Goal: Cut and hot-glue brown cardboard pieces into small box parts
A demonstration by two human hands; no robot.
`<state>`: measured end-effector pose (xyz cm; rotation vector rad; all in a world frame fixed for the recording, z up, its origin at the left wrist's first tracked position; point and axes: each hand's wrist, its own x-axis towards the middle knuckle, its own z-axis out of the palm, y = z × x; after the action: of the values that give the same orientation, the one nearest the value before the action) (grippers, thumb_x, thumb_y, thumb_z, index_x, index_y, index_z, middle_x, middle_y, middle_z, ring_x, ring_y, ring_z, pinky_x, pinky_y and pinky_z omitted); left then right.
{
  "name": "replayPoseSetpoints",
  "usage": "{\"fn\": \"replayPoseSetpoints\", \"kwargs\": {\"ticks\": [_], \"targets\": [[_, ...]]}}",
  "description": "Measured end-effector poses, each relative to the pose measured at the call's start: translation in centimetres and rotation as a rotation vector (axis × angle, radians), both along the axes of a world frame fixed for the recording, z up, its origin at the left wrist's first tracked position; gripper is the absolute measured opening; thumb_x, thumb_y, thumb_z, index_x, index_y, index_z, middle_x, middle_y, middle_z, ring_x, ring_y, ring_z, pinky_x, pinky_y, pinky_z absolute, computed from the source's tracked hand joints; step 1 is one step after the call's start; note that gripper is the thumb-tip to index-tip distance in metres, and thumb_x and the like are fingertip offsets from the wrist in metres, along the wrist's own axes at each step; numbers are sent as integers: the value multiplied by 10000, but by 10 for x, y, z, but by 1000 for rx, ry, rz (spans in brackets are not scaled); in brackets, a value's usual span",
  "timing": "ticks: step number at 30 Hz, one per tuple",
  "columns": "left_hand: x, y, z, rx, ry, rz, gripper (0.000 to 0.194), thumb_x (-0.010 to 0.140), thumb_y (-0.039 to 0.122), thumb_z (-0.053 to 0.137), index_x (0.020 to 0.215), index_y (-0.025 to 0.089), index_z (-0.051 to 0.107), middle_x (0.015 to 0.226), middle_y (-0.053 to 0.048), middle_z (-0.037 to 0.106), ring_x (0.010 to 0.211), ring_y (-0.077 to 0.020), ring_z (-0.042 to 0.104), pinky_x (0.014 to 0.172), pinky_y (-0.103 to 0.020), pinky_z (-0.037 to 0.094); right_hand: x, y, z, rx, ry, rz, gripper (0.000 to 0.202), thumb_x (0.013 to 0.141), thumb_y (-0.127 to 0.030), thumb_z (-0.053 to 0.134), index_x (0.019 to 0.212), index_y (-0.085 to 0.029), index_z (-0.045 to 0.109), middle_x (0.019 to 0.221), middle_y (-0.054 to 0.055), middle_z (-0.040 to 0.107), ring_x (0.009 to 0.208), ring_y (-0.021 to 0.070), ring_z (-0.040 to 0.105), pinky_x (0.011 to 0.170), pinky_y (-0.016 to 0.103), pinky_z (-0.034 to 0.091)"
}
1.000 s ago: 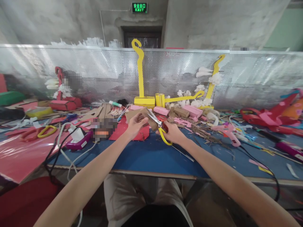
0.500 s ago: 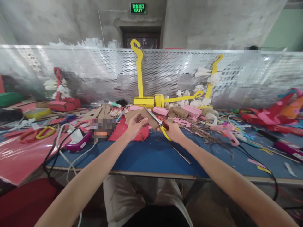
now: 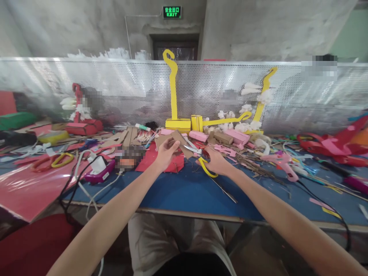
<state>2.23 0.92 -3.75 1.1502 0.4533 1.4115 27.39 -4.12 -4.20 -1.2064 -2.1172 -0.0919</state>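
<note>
My left hand (image 3: 167, 153) pinches a piece of brown cardboard (image 3: 178, 137) above the blue table. My right hand (image 3: 215, 161) is closed around the handles of a pair of scissors (image 3: 207, 168), which have a yellow loop and a partly hidden red one. Their metal blades stand apart and point left, with the tips at the cardboard's right edge. Under the left hand lies a sheet of red paper (image 3: 148, 161). A thin metal tool (image 3: 228, 194) lies on the table just below my right hand.
Yellow cardboard shapes (image 3: 174, 92) stand at the back before a perforated metal screen (image 3: 120, 84). A pink glue gun (image 3: 283, 164) lies on the right. On the left are a purple power strip (image 3: 100, 173), cables and other scissors (image 3: 61, 160). Scraps cover the table's far side.
The scissors' blades have opened wider and drawn back to the right from the cardboard. The yellow handle has swung lower. The whole view has shifted slightly.
</note>
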Motion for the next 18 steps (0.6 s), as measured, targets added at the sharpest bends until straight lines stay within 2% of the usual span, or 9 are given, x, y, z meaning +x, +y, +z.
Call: {"fn": "replayPoseSetpoints", "kwargs": {"ticks": [5, 8, 11, 14, 18], "targets": [[0, -3, -2, -32, 21, -72, 527, 751, 474, 864, 1120, 215, 593, 1169, -72, 692, 1001, -218, 717, 917, -461, 601, 5, 0, -6, 17, 38, -9, 386, 895, -534, 657, 1017, -183, 550, 911, 80, 613, 776, 228, 565, 708, 336, 431], [4, -7, -4, -31, 64, -141, 573, 712, 386, 910, 1159, 216, 595, 1194, -81, 683, 1094, -235, 691, 986, -482, 565, 3, 2, -12, 24, 64, -8, 351, 901, -528, 638, 940, -198, 524, 865, 59, 588, 736, 206, 525, 685, 323, 409], [7, -12, -4, -13, 125, -208, 712, 628, 256, 962, 1239, 206, 601, 1186, -96, 697, 1140, -254, 675, 1055, -500, 519, 1, 4, -16, 23, 92, -13, 343, 898, -526, 634, 869, -216, 492, 817, 35, 567, 695, 186, 487, 658, 311, 387], [8, -14, -5, -7, 166, -220, 728, 645, 243, 949, 1279, 204, 593, 1223, -114, 690, 1145, -269, 674, 1066, -533, 509, 7, 6, -13, 13, 104, -9, 348, 904, -528, 626, 832, -222, 478, 771, 11, 552, 656, 167, 463, 614, 292, 360], [8, -13, -4, -21, 172, -166, 669, 678, 265, 926, 1259, 209, 597, 1207, -105, 685, 1161, -276, 664, 1060, -543, 517, 30, 13, -1, 4, 85, 4, 374, 867, -548, 668, 892, -203, 524, 773, 3, 569, 630, 149, 453, 591, 281, 342]]}}
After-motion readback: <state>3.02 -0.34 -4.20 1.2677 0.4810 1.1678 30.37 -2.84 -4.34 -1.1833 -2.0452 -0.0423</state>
